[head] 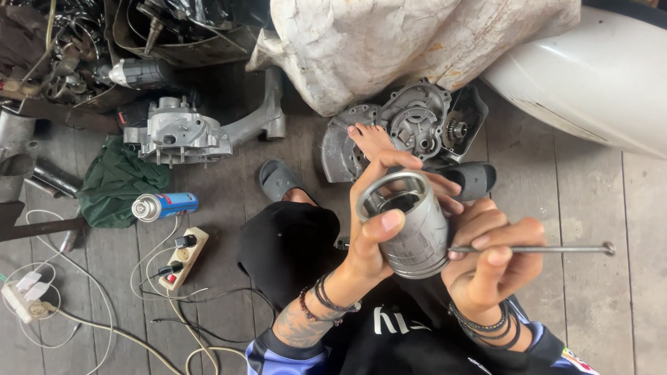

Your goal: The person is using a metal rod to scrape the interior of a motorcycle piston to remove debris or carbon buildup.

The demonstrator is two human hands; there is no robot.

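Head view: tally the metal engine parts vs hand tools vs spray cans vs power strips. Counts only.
Metal engine parts: 3 (piston held in left hand, crankcase with arm, case half)
Hand tools: 1 (thin metal rod in right hand)
Spray cans: 1 (blue spray can)
Power strips: 2 (strip, strip at left edge)
Total: 7

1 metal piston (pixel 410 226) in the left grip (pixel 379 215), 1 thin steel rod (pixel 535 248) in the right grip (pixel 490 260). beyond the grips, 2 engine casings (pixel 182 132) (pixel 417 125) and 2 grey sandals (pixel 278 178) (pixel 472 179). left of the left grip, 1 spray can (pixel 165 205), 1 green cloth (pixel 114 182), 2 power strips (pixel 183 257) (pixel 24 295).
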